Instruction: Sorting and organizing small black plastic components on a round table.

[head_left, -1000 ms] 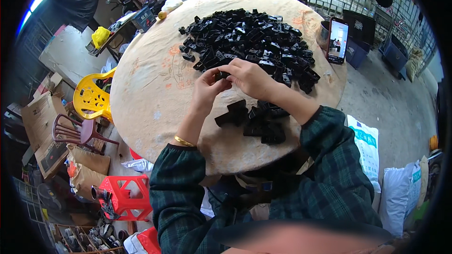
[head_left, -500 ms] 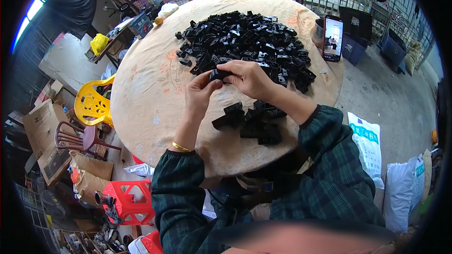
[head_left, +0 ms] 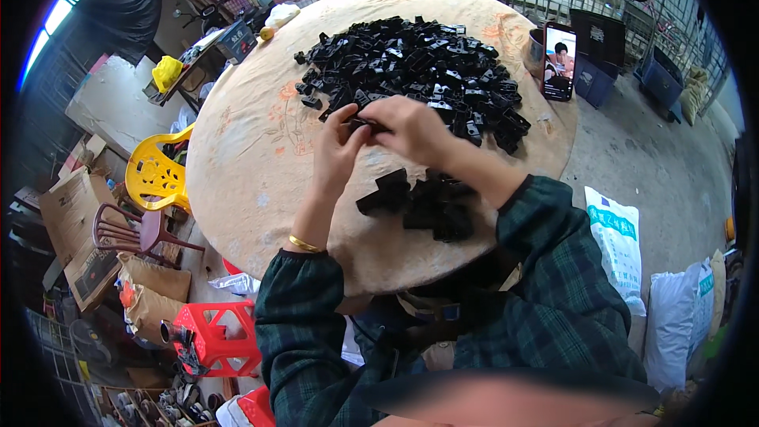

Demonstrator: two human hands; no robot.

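Note:
Both my hands meet over the cloth-covered round table, fingers closed around one small black plastic part. My left hand pinches it between thumb and fingertips. From the other side my right hand grips it, its fingers partly hiding the part. Just beyond lies a wide heap of similar black plastic parts. A smaller group of black parts rests nearer to me, beneath my right forearm.
A phone with a lit screen stands upright at the table's right, by a cup. A yellow chair, a brown chair and a red stool are at the left. White sacks stand on the right.
My right hand has shifted slightly left and turned over the black part, covering more of it. The left hand's fingers have risen a little. The phone's picture has changed.

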